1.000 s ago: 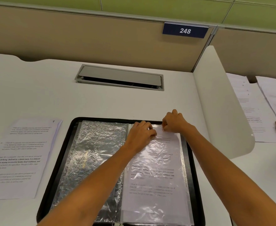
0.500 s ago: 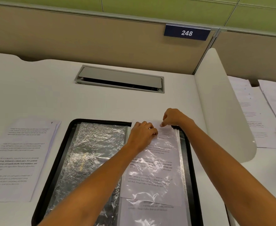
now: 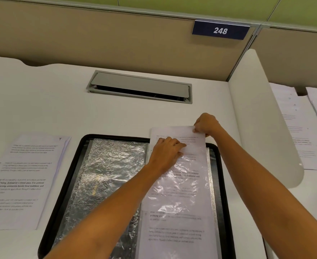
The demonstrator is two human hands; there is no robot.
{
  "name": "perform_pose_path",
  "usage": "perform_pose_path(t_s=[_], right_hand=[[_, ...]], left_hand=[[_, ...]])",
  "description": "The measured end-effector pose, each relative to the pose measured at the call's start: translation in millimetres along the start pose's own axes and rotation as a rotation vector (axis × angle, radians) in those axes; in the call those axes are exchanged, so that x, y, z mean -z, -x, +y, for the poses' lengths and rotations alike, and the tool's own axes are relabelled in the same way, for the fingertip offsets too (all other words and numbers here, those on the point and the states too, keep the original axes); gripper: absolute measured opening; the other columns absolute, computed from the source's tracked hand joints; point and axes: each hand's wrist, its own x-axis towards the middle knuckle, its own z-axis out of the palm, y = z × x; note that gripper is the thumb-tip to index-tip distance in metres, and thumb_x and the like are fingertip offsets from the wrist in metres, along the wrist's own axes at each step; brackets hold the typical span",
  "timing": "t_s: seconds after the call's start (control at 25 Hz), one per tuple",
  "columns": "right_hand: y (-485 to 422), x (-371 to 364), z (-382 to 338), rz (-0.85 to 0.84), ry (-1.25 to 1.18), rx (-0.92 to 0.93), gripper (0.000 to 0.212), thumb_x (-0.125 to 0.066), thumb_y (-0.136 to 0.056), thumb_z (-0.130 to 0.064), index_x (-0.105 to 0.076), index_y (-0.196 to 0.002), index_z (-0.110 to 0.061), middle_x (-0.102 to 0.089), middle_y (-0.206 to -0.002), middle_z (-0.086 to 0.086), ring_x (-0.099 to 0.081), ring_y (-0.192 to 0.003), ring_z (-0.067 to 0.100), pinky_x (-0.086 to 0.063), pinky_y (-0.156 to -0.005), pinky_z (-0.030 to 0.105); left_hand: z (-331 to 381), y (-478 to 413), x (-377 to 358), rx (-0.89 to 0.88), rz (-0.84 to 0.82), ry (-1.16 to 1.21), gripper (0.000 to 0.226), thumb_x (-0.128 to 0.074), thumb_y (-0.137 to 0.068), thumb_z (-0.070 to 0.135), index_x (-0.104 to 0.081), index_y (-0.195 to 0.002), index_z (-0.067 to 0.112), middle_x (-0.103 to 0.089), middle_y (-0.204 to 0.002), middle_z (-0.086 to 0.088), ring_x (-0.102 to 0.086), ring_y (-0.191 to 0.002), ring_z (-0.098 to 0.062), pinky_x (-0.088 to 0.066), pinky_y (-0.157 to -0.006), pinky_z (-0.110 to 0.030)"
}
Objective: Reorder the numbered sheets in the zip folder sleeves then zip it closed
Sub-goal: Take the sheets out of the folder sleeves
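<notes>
A black zip folder (image 3: 66,184) lies open on the white desk, with crinkled clear sleeves (image 3: 112,174) on its left half. My right hand (image 3: 207,124) pinches the top right corner of a printed sheet (image 3: 174,132), which sticks out past the folder's far edge from the right-hand sleeve (image 3: 180,186). My left hand (image 3: 166,153) presses down on the top of that sleeve, fingers lying over the sheet. Another printed sheet shows lower in the same sleeve (image 3: 174,234).
A stack of printed sheets (image 3: 23,176), the top one marked 7, lies left of the folder. A grey cable hatch (image 3: 140,86) sits behind. A white curved divider (image 3: 262,116) stands on the right, with more papers (image 3: 294,128) beyond it.
My right hand has pulled the sheet up and away, so its top edge now sticks out past the folder's far rim. My left hand has stayed on the sleeve.
</notes>
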Motion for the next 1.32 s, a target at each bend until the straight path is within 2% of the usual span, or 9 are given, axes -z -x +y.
perform_pose_path(t_s=[0.12, 0.24, 0.36, 0.44, 0.68, 0.88, 1.0, 1.12, 1.32], right_hand=[[-4, 14, -2, 0.078, -0.13, 0.03, 0.022, -0.065, -0.088, -0.009, -0.07, -0.109, -0.003, -0.067, -0.105, 0.017, -0.066, -0.095, 0.034, -0.059, -0.08, 0.044], [-6, 26, -3, 0.109, -0.265, 0.065, 0.022, -0.063, -0.091, -0.011, -0.068, -0.113, -0.008, -0.062, -0.109, 0.014, -0.063, -0.1, 0.034, -0.058, -0.082, 0.043], [-8, 34, 3, 0.064, -0.487, 0.131, 0.018, -0.062, -0.093, -0.015, -0.067, -0.11, -0.012, -0.064, -0.11, 0.014, -0.063, -0.101, 0.033, -0.057, -0.083, 0.044], [-7, 35, 8, 0.027, -0.601, 0.168, 0.019, -0.063, -0.092, -0.015, -0.068, -0.11, -0.015, -0.065, -0.111, 0.013, -0.064, -0.101, 0.032, -0.057, -0.084, 0.045], [0, 15, 30, -0.114, -0.936, -0.014, 0.046, -0.073, -0.082, -0.004, -0.054, -0.124, -0.008, -0.062, -0.121, 0.012, -0.062, -0.105, 0.03, -0.055, -0.081, 0.041], [3, 0, 40, -0.183, -0.905, -0.13, 0.031, -0.07, -0.082, 0.003, -0.063, -0.113, 0.006, -0.068, -0.112, 0.018, -0.068, -0.096, 0.031, -0.058, -0.073, 0.038], [0, 7, 38, -0.045, -0.971, -0.049, 0.028, -0.068, -0.085, 0.0, -0.064, -0.112, 0.003, -0.068, -0.113, 0.018, -0.068, -0.092, 0.027, -0.058, -0.071, 0.035], [-1, 21, 30, 0.043, -1.043, 0.047, 0.025, -0.068, -0.087, -0.004, -0.065, -0.112, -0.001, -0.069, -0.113, 0.015, -0.07, -0.092, 0.025, -0.059, -0.076, 0.036], [4, 38, 12, 0.101, -1.124, 0.247, 0.03, -0.065, -0.09, -0.01, -0.065, -0.119, -0.009, -0.071, -0.111, 0.007, -0.07, -0.097, 0.022, -0.059, -0.076, 0.034]], left_hand=[[0, -4, 5, 0.066, 0.022, -0.011, 0.06, -0.069, -0.084, 0.039, -0.052, -0.136, 0.015, -0.057, -0.133, -0.007, -0.053, -0.121, -0.026, -0.04, -0.099, -0.043], [-10, -19, 21, 0.439, 0.056, 0.11, 0.07, -0.053, -0.093, 0.047, -0.029, -0.149, 0.011, -0.034, -0.152, -0.011, -0.032, -0.138, -0.027, -0.029, -0.111, -0.045], [-38, -36, 28, 0.83, -0.026, 0.387, 0.077, -0.057, -0.092, 0.047, -0.023, -0.149, 0.007, -0.038, -0.147, -0.014, -0.038, -0.134, -0.031, -0.036, -0.109, -0.046], [-59, -44, 32, 0.955, -0.062, 0.635, 0.064, -0.065, -0.089, 0.041, -0.041, -0.137, 0.006, -0.055, -0.13, -0.01, -0.055, -0.118, -0.03, -0.047, -0.099, -0.045], [-74, -47, 32, 1.049, 0.05, 0.905, 0.012, -0.071, -0.087, 0.02, -0.067, -0.092, 0.01, -0.07, -0.097, -0.009, -0.067, -0.095, -0.032, -0.054, -0.09, -0.045], [-66, -46, 36, 1.096, 0.198, 1.143, 0.023, -0.068, -0.089, 0.015, -0.068, -0.11, 0.006, -0.071, -0.105, -0.01, -0.068, -0.093, -0.024, -0.057, -0.085, -0.038], [-62, -48, 48, 1.067, 0.171, 1.289, 0.027, -0.068, -0.089, 0.016, -0.066, -0.114, 0.005, -0.071, -0.105, -0.009, -0.068, -0.086, -0.019, -0.058, -0.071, -0.031], [-61, -48, 57, 1.028, 0.073, 1.292, 0.026, -0.069, -0.088, 0.014, -0.066, -0.113, 0.006, -0.072, -0.104, -0.007, -0.069, -0.085, -0.016, -0.058, -0.078, -0.036], [-53, -62, 82, 0.929, 0.275, 1.299, 0.019, -0.066, -0.089, 0.01, -0.068, -0.108, 0.007, -0.072, -0.091, -0.001, -0.07, -0.072, -0.009, -0.058, -0.062, -0.024]])
